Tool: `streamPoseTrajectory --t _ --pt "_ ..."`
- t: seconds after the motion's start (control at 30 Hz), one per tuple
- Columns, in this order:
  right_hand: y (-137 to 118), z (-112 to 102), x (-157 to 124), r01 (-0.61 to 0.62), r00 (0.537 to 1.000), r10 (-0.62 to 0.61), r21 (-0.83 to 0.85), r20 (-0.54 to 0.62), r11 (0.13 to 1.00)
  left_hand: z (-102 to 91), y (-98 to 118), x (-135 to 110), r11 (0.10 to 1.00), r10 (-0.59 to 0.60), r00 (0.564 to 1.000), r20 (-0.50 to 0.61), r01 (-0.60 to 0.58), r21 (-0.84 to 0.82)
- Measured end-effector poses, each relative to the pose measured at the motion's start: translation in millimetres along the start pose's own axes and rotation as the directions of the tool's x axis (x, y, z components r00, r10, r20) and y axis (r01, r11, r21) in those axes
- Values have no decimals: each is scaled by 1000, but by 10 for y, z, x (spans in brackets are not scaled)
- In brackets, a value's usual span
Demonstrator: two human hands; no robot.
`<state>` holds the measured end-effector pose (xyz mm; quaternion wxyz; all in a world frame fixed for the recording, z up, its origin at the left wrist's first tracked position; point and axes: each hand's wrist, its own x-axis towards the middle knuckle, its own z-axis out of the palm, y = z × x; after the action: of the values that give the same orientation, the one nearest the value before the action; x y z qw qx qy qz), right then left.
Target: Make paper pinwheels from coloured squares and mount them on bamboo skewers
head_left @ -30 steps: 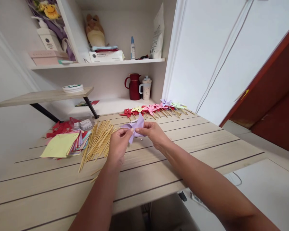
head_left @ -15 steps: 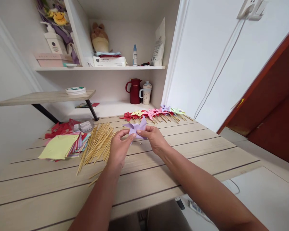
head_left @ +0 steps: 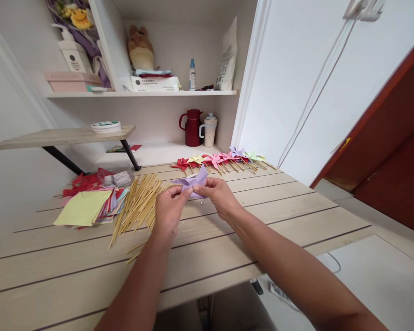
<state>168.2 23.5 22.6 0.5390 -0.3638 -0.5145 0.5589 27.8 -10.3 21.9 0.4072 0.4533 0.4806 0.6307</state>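
Observation:
Both hands hold a lilac paper pinwheel [head_left: 194,180] just above the wooden table [head_left: 227,239]. My left hand [head_left: 169,210] pinches its near left side with closed fingers. From the right, my right hand [head_left: 216,193] grips it with thumb and fingertips pressed together. A heap of thin bamboo sticks [head_left: 140,202] lies just left of my left hand. Behind my hands runs a row of finished pinwheels on sticks [head_left: 221,158], red, yellow, pink, purple and green.
A stack of coloured paper squares [head_left: 88,207], yellow on top, lies at the left with red scraps [head_left: 84,181] behind. A red jug [head_left: 192,126] and a cup [head_left: 209,128] stand on the back ledge. Shelves above carry boxes and bottles. The table's edge drops off at the right.
The lilac pinwheel has been turned and worked a little between my fingers; both hands stay in about the same place. The camera view shifted slightly.

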Motion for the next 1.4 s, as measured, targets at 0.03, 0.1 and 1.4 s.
streamPoseTrajectory --t 0.03,0.1,1.4 --pt "-1 0 -2 1 1000 -1 -2 2 1000 -1 0 3 1000 10 1000 -4 -10 1" --pt "-1 0 -4 4 1000 -4 -3 2 1000 -1 1 7 1000 24 1000 -2 -24 1" --pt "235 -564 356 19 987 66 -519 146 854 -99 -118 196 933 -209 944 -256 114 -340"
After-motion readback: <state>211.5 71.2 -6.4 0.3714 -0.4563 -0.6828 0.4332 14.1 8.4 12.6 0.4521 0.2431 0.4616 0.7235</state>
